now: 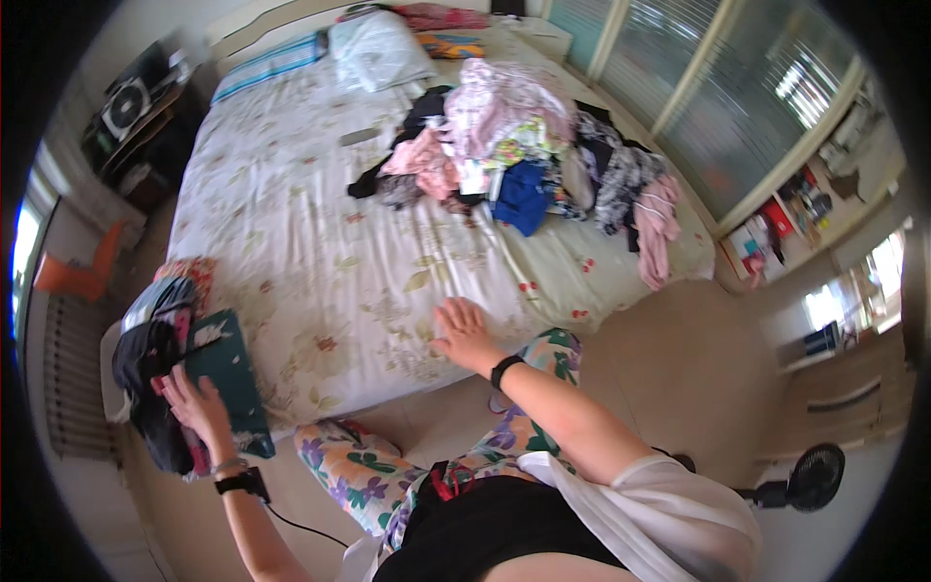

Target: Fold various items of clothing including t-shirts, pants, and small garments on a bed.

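My right hand [462, 335] rests palm down near the front edge of the bed, fingers spread on the flower-printed sheet [284, 291]. My left hand [196, 407] is at the bed's left front corner, its fingers apart over or against a stack of folded clothes [149, 356]. Whether it presses on the stack is hard to tell. Beside that hand lies a flat dark teal item [231, 371] with white marks, possibly a folded garment. Farther back on the bed sits a loose heap of clothes [502, 116], with a blue garment [522, 196] at its front.
A bundled pale quilt [382, 51] lies towards the headboard [276, 22]. Glass-doored wardrobes [727, 109] line the right side. An orange chair [84, 269] and a radiator [80, 378] stand left. A small black fan [816, 476] is at lower right. A cable [305, 525] runs from my left wrist.
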Demonstrator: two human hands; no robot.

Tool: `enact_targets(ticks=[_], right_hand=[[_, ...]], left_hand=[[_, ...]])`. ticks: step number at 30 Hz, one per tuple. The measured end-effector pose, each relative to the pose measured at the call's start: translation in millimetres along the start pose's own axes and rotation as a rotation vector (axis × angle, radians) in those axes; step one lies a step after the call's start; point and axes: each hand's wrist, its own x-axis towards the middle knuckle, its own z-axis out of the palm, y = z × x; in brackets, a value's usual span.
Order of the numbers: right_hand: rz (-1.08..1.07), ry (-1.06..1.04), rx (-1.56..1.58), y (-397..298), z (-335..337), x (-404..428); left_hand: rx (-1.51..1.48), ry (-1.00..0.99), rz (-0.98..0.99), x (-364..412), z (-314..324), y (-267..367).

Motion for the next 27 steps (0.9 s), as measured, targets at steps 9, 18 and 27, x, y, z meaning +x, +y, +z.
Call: enact_targets(ticks=[9,18,27], right_hand=[[0.049,-0.054,0.353,84,-56,22],[1.215,0.732,0.418,324,-96,80],[0.571,0.937,0.421,261,-143,105]], left_hand=[[-0.317,-0.726,0.626,-153,27,236],[-0.312,-0.794,0.647,-163,25,247],[-0.290,-0.853,0.642,-162,21,250]])
